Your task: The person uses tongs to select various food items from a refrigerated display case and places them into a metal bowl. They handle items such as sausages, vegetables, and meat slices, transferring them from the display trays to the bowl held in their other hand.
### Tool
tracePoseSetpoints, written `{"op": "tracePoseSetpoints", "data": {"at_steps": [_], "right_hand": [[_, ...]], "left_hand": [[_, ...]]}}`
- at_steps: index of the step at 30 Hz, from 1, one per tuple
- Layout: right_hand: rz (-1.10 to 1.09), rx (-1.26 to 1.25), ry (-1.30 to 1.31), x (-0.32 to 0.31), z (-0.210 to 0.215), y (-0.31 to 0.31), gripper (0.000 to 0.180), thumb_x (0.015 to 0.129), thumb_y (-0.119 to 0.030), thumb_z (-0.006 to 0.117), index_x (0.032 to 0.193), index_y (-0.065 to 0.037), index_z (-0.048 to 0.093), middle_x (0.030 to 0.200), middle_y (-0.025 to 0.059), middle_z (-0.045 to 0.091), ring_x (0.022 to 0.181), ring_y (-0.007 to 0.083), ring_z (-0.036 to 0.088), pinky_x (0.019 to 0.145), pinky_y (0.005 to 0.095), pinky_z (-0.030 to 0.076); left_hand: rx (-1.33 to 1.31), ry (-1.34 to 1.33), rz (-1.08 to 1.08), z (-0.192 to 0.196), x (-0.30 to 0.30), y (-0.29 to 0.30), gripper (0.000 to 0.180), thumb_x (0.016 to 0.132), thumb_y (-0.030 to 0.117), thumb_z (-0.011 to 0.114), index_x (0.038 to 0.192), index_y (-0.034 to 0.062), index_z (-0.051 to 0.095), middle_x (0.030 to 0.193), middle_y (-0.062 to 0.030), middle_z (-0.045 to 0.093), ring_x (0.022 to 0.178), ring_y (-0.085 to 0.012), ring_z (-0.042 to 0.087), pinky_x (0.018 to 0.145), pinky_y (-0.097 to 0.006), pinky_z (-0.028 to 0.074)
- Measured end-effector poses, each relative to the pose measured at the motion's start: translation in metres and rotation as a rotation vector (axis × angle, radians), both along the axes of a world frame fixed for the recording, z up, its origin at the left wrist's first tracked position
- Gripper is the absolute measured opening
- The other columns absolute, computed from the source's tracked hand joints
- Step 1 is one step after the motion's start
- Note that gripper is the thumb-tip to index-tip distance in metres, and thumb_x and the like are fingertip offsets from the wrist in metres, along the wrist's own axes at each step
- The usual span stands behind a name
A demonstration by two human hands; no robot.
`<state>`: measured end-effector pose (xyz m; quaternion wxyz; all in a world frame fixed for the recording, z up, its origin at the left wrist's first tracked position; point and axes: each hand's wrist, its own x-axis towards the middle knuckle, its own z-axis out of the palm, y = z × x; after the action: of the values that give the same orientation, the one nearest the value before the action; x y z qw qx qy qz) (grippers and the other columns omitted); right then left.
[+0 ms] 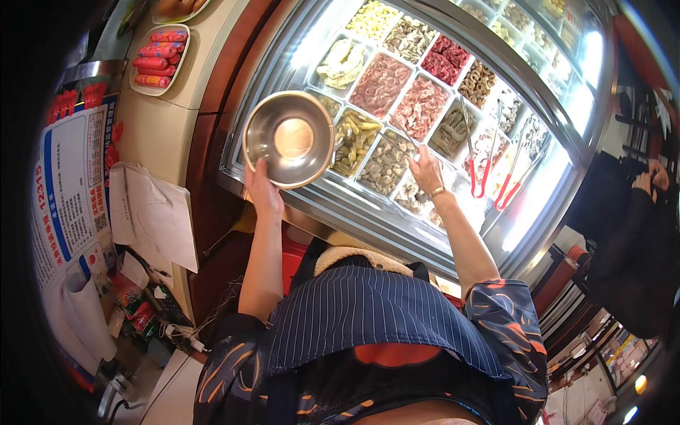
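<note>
In the head view, the steel bowl (261, 134) is held by my left hand (265, 191), which grips its near rim with the thumb on the inner side; the mouth is turned up and the inside shows bare metal. The bowl is round, so it has no long axis. It lies to the left of my right hand (426, 172), over the left edge of the food case (340, 205) close to the near left corner, with the yellow-green pieces (354, 142) between them. My right hand is above the near edge, its fingers bent and near together beside the grey slices (381, 163); a thin metal part seems to come out past the fingertips, but I cannot tell what it holds. Towards the right edge, red-handled tongs (472, 176) lie with the handles pointing to my side. The case has a metal frame and strongly lit compartments. Beyond its left edge there is a pale counter (159, 131) with red-wrapped sticks (154, 62) on a plate (187, 51), then a poster (67, 191). On the right side of the room is a person in dark clothes (623, 234).
</note>
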<state>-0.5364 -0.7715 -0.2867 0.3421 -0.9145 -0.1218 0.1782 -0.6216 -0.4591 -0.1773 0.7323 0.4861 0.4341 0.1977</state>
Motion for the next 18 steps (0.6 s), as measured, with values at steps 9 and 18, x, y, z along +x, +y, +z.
{"op": "tracePoseSetpoints", "data": {"at_steps": [9, 18], "right_hand": [[0.385, -0.572, -0.178, 0.107, -0.009, 0.082, 0.022, 0.076, -0.020, 0.053, 0.091, -0.005, 0.047, 0.080, 0.0167, 0.061, 0.075, 0.0325, 0.060, 0.062, 0.0426, 0.048], [0.518, -0.584, -0.158, 0.119, -0.037, 0.104, 0.019, 0.078, -0.009, 0.044, 0.095, -0.001, 0.047, 0.079, 0.0150, 0.061, 0.071, 0.0277, 0.063, 0.056, 0.0382, 0.050]], "left_hand": [[0.000, 0.118, -0.037, -0.015, 0.023, 0.004, 0.023, 0.087, 0.012, 0.043, 0.109, 0.0033, 0.048, 0.095, -0.0042, 0.055, 0.082, -0.0102, 0.054, 0.064, -0.023, 0.046], [-0.019, 0.127, -0.057, -0.032, 0.033, 0.008, 0.026, 0.088, 0.015, 0.041, 0.112, 0.0033, 0.044, 0.091, -0.0053, 0.054, 0.074, -0.0118, 0.055, 0.050, -0.024, 0.049]]}}
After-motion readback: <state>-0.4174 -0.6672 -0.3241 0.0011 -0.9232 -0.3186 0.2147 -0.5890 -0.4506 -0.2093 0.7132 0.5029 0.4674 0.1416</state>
